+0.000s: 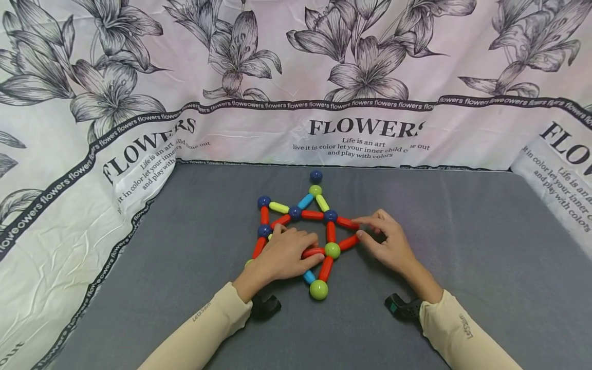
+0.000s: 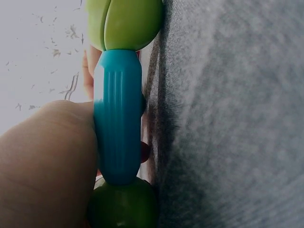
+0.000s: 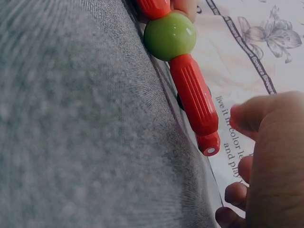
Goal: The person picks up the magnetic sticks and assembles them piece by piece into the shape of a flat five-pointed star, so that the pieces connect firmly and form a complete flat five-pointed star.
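A flat frame of magnetic rods and balls lies on the grey table. My left hand (image 1: 289, 252) reaches over its middle, thumb and finger pinching the red rod (image 1: 312, 252) left of a green ball (image 1: 332, 250). Two red rods, an upper one (image 1: 346, 222) from a blue ball (image 1: 330, 216) and a lower one (image 1: 349, 242) from the green ball, lean toward each other. My right hand (image 1: 388, 241) has its index fingertip at the upper rod's end and its thumb at the lower one's. A blue rod (image 2: 118, 118) between green balls fills the left wrist view.
A loose dark blue ball (image 1: 316, 177) sits behind the frame's top green ball (image 1: 315, 190). Nearest me is another green ball (image 1: 318, 290). Flower-printed cloth (image 1: 259, 133) stands along the back and left of the table (image 1: 485, 246).
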A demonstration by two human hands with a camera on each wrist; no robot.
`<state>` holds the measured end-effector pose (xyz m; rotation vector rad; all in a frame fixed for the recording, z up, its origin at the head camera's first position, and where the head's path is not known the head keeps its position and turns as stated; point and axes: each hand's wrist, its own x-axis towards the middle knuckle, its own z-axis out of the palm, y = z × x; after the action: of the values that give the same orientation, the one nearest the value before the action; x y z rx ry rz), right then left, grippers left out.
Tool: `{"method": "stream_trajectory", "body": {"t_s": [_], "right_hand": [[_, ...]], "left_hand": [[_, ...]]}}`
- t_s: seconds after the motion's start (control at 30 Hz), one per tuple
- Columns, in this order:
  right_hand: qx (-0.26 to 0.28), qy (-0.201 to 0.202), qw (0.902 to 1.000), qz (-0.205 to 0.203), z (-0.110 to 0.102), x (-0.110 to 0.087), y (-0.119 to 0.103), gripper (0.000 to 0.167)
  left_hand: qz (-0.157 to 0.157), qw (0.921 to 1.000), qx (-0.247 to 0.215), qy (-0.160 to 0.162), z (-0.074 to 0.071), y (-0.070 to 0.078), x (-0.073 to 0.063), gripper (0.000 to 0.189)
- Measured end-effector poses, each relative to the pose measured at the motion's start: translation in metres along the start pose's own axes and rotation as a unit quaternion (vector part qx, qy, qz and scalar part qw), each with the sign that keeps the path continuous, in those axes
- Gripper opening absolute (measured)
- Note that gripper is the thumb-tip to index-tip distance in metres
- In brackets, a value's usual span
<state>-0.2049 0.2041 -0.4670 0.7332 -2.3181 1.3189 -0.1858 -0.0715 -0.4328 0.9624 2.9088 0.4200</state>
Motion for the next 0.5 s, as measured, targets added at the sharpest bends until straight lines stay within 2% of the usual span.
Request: {"method": "stream_trajectory", "body": {"t_s": [0.27,0.5], "right_hand": [[-0.055,0.041,0.9956,0.065,0.001,0.004,0.001,0.021],[-0.072,0.016,0.9924,0.099,0.000,0.008,0.001,0.023]], "left_hand": [[-0.003,0.9997,-0.015,-0.017,-0.004,-0.008,-0.001,0.025],[-0.008,0.9981,-0.035,-0.049,-0.014,-0.015,-0.002,0.024]]}}
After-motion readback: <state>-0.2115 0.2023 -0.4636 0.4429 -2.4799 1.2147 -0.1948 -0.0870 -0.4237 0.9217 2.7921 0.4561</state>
